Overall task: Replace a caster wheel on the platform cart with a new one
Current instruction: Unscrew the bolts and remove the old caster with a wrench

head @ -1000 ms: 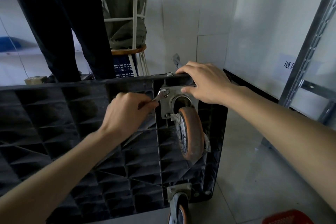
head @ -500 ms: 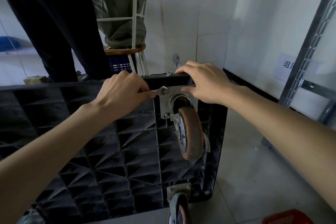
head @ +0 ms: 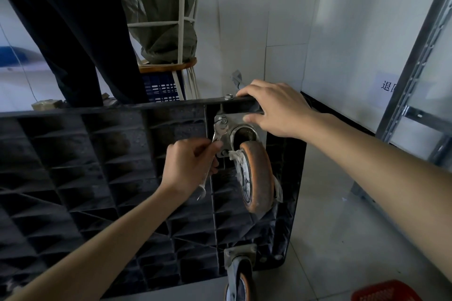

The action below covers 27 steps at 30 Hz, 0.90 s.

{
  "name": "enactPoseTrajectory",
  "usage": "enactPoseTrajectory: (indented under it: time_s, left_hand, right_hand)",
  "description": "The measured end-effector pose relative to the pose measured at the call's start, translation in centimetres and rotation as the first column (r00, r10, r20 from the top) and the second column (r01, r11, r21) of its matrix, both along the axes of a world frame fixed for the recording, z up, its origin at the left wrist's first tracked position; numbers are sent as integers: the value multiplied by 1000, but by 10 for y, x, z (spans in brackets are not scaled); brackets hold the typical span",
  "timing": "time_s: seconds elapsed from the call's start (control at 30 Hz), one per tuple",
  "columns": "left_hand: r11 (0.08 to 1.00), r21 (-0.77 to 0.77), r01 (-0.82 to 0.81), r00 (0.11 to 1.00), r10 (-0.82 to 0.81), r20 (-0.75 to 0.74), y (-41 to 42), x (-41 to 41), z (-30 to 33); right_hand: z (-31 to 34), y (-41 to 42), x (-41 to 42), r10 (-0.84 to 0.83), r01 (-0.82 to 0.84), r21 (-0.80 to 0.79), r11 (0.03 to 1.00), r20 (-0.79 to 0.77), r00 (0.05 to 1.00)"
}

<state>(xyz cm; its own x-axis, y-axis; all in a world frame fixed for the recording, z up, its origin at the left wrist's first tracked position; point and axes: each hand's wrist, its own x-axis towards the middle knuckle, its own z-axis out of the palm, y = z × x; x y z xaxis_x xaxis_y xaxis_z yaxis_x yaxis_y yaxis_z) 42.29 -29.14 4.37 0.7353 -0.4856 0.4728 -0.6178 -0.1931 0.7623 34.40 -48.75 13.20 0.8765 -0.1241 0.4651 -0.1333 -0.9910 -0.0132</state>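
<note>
On its side on the floor, the black cart shows its ribbed underside. At its top right corner sits an orange wheel on a metal plate. The left hand grips a wrench set on the plate's bolt. The right hand clasps the cart's edge above the plate.

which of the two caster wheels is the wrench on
The upper orange caster wheel, by the black plastic cart's top corner. The left hand holds the silver wrench on its plate bolt; the lower caster wheel is untouched.
</note>
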Motion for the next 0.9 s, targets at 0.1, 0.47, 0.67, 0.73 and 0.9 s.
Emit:
enactPoseTrajectory:
  time_s: [0.1, 0.47, 0.67, 0.73, 0.9]
  left_hand:
    - [1000, 25, -9, 999, 8, 50, 9, 7, -3]
    - [965, 254, 69, 986, -105, 132, 54, 4, -70]
    - [774, 618, 138, 986, -167, -10, 70, -22, -155]
    - [715, 679, 167, 984, -168, -64, 72, -34, -176]
    - [652, 735, 186, 982, -150, -116, 74, -46, -202]
  right_hand:
    - [0, 0, 1, 1, -1, -2, 1000, -1, 1000]
    - [-1, 4, 0, -22, 22, -20, 1000, -35, 999]
    - [1, 3, 3, -48, 47, -33, 998, -51, 997]
    - [2, 3, 4, -51, 49, -42, 998, -59, 997]
    - [7, 3, 6, -57, 54, -44, 998, -89, 994]
